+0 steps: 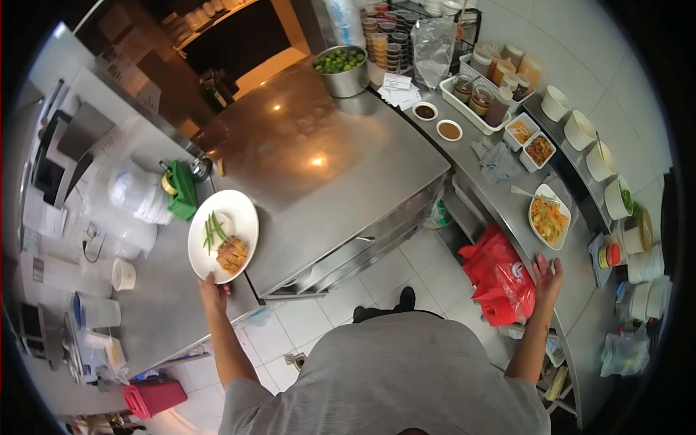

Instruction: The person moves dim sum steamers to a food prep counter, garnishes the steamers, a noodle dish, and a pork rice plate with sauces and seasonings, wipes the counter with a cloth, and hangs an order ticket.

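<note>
My left hand [213,291] grips the near rim of a white oval plate [205,262] above the steel counter on the left. On the plate are white rice [222,226], green beans [209,233] and sliced browned meat [232,255]. At the right counter's edge, my right hand [547,278] has its fingers apart and holds nothing. Just beyond it sits a white dish of shredded vegetables [549,219], with a spoon [523,192] resting on its rim.
A pot of green limes [341,71] stands on the steel counter [304,181]. Two sauce bowls [449,130], a basket of jars [482,101] and a grey cloth [498,161] lie on the right counter. A red bag [496,279] hangs below; a green holder [183,190] stands left.
</note>
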The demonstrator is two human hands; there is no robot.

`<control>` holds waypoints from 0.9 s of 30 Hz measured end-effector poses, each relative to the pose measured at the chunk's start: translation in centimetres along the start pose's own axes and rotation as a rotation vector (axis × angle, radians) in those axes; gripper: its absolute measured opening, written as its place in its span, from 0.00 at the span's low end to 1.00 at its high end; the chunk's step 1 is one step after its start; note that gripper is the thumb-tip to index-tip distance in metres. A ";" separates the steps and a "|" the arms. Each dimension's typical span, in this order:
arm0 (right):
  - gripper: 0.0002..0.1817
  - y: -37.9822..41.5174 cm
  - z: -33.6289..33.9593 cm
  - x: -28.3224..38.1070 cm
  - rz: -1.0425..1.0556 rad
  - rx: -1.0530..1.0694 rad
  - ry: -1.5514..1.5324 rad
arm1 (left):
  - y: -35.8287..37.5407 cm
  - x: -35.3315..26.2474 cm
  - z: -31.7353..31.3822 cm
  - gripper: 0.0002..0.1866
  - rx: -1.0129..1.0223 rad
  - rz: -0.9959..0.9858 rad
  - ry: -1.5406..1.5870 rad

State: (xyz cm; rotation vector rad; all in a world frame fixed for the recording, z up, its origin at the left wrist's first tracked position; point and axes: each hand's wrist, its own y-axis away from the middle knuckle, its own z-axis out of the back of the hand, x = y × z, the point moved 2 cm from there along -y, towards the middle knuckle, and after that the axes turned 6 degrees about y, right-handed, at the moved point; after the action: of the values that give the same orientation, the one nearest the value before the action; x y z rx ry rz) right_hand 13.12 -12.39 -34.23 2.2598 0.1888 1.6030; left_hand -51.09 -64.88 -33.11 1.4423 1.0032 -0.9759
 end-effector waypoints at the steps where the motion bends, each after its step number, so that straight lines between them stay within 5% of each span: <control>1: 0.26 -0.6 -0.3 0.2 -0.003 0.013 0.013 | 0.7 -0.1 -2.4 0.11 0.024 -0.003 -0.018; 9: 0.16 -5.2 -2.3 1.2 0.006 0.014 0.166 | 0.4 0.6 -16.3 0.11 0.303 0.039 -0.118; 12: 0.15 -4.8 -2.4 1.7 0.013 -0.029 0.130 | -1.7 -0.2 -18.9 0.15 0.088 -0.101 -0.470; 16: 0.15 -3.0 0.3 2.7 0.054 -0.086 0.115 | 3.4 -4.2 -27.4 0.19 -0.103 -1.046 -0.772; 18: 0.13 -2.5 2.8 3.1 0.076 -0.098 0.125 | 6.9 -4.2 -34.6 0.14 0.278 -0.651 -0.643; 21: 0.15 -2.8 7.2 3.4 0.071 -0.143 0.107 | 14.4 -0.7 -46.2 0.08 0.816 -0.858 -0.586; 22: 0.15 -2.8 8.5 3.6 0.078 -0.165 0.094 | 17.2 0.5 -49.6 0.08 1.004 -1.183 -0.588; 23: 0.15 -2.8 9.5 3.7 0.084 -0.184 0.080 | 19.4 2.4 -53.3 0.08 1.161 -1.124 -0.473; 27: 0.19 -5.0 15.1 3.8 0.065 -0.181 0.052 | 25.7 9.2 -63.9 0.18 1.193 -1.293 -0.710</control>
State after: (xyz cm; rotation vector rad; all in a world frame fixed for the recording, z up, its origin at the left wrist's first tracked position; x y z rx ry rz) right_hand 29.01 -9.85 -37.11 2.1083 -0.0171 1.6412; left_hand -20.94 -2.46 -28.30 0.9009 0.6985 -3.1328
